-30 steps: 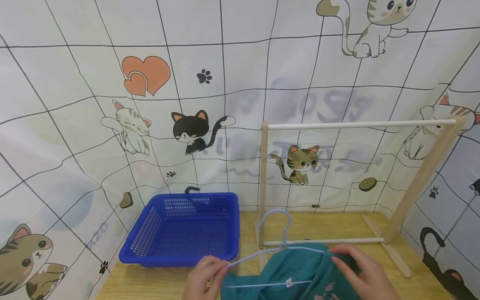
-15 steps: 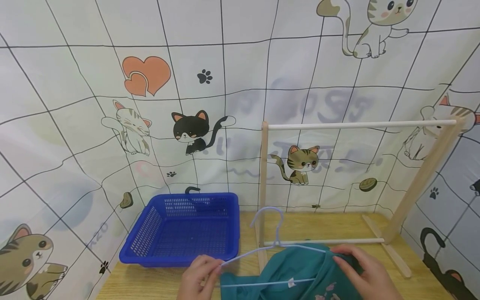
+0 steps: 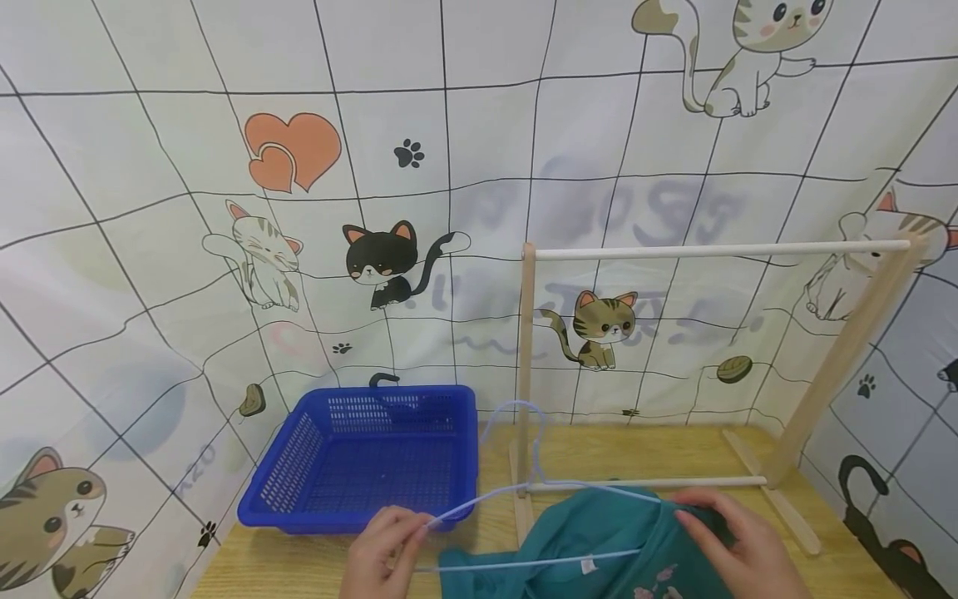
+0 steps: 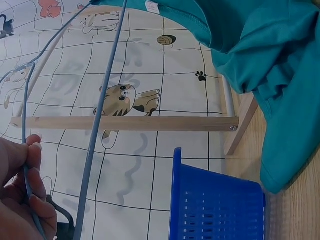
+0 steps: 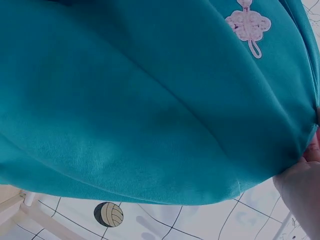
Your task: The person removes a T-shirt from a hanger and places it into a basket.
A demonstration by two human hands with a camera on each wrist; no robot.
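Note:
My left hand (image 3: 385, 549) pinches the left end of a pale blue clothes hanger (image 4: 101, 105), left of the garment. The hanger's right side runs into the neck opening of a teal shirt (image 3: 584, 520), which has a white label (image 3: 588, 566) at the collar. With thumb and fingers, my right hand (image 3: 737, 541) pinches the shirt's shoulder where the hanger's right arm ends. The hanger's hook (image 3: 516, 403) points up and leans left. A pink flower-shaped patch (image 5: 250, 25) shows on the shirt's front in the right wrist view. The left part of the hanger is bare.
A blue plastic basket (image 3: 254, 509) stands on the wooden table (image 3: 262, 570) at the left. To the right, behind the shirt, is a wooden rack with a white top rail (image 3: 711, 249). A white cat-printed curtain (image 3: 486, 125) hangs behind.
My left hand and the hanger have shifted left, and the hook has moved left and slightly up. My right hand has moved a little right with the shirt's shoulder.

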